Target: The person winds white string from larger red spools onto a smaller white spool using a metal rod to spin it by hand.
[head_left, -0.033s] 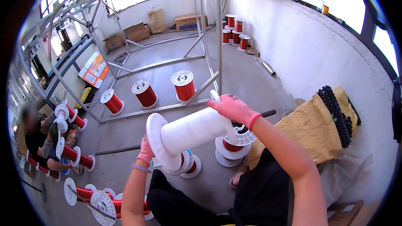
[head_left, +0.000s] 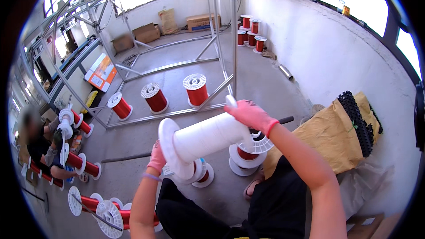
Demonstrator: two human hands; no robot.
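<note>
My two hands, in pink gloves, hold a large white spool [head_left: 208, 137] tilted in front of me, its core wound in white. My left hand [head_left: 156, 157] is closed on the rim of the left flange, its fingers partly behind it. At the upper right end, my right hand [head_left: 250, 115] grips the other flange. Below the white spool, partly hidden by it, stands a spool of red wire [head_left: 204, 176]. Another red-wire spool [head_left: 248, 156] with white flanges stands below my right hand. A dark rod [head_left: 283, 120] shows behind my right wrist.
Three red-wire spools [head_left: 195, 89] stand by the metal frame [head_left: 177, 65]. Red spools on a rod [head_left: 106, 217] lie at lower left. Another person [head_left: 40, 146] handles spools at far left. Yellow-brown sacking [head_left: 327, 137] with black studded matting [head_left: 354, 124] lies at right. More spools [head_left: 252, 33] stand near the wall.
The white spool and both hands sit very slightly farther right in the picture, and the whole view has shifted a little. My grip looks the same.
</note>
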